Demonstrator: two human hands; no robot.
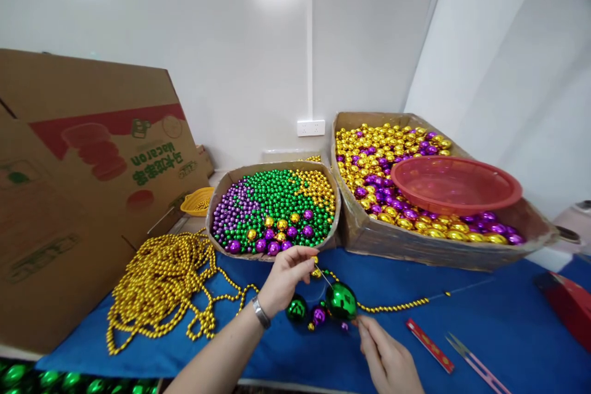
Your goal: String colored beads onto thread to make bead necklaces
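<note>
My left hand (pixel 287 278), with a metal bracelet, is closed in a pinch on a thin needle-like rod (pixel 325 277). Its far end meets a large shiny green bead (pixel 341 300). A gold bead (pixel 316 272) hangs close by the left fingertips. Against the green bead's lower right side, my right hand (pixel 386 354) pinches with thumb and fingers, holding it. Just left of it lie a smaller green bead (pixel 296 308) and a purple bead (pixel 319 314). A strand of small gold beads (pixel 397 306) trails off rightward on a clear thread.
Behind the hands stands a box of small mixed beads (pixel 336 221). To its right is a larger bead carton (pixel 369 235) with a red basin (pixel 457 184) on top. Gold bead strands (pixel 157 283) pile at left. Tweezers (pixel 475 362) and a red strip (pixel 430 345) lie at right.
</note>
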